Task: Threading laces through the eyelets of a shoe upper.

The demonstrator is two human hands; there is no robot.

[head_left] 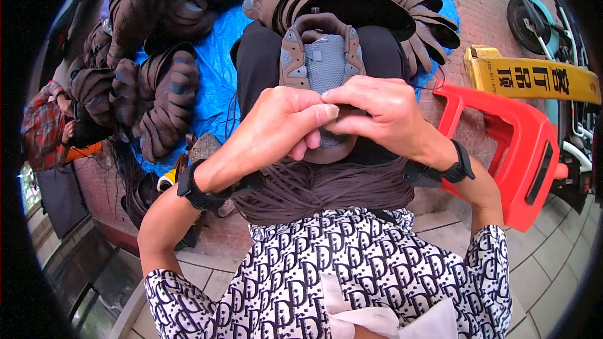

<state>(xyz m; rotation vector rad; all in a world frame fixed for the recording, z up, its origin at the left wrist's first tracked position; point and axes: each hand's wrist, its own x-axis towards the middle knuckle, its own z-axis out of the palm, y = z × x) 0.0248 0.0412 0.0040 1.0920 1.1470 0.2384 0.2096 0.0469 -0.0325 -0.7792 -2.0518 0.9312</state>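
Observation:
A brown and grey shoe upper [325, 61] lies on my lap with its collar away from me and its toe toward me. Its grey mesh tongue is up, and eyelet holes line both sides. Over its toe end, my left hand [295, 119] and my right hand [377, 110] meet, closed in pinches with the fingertips touching. Whatever is between those fingertips is too small or hidden to make out. A thick bundle of dark brown shoelaces [320, 191] lies across my lap, just below the hands.
Stacks of nested brown shoe uppers [166, 100] lie on a blue tarp [217, 91] at the left, with more uppers [352, 9] beyond my knees. A red plastic stool [524, 144] and yellow sign board [534, 75] stand at the right. Another person's plaid sleeve [44, 119] shows far left.

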